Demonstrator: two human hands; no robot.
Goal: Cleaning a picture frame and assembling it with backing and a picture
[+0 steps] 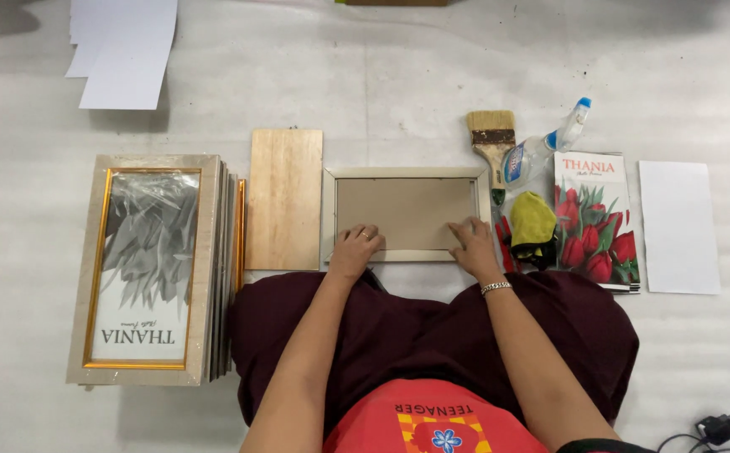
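Pale wood frame (407, 213) lies face down on the floor before the person's knees. Left hand (355, 248) and right hand (471, 243) press flat, fingers spread and gripping nothing, along its near edge, steadying the backing; wooden board (284, 199) lies beside.

Floor (432, 92): you sit on a pale grey-white covering that fills the whole view, faintly wrinkled, with a straight seam running away from you near the middle. Light is soft and even; dim shadows gather at the upper left and upper right corners. A dark cable with a plug (714, 429) lies at your lower right.
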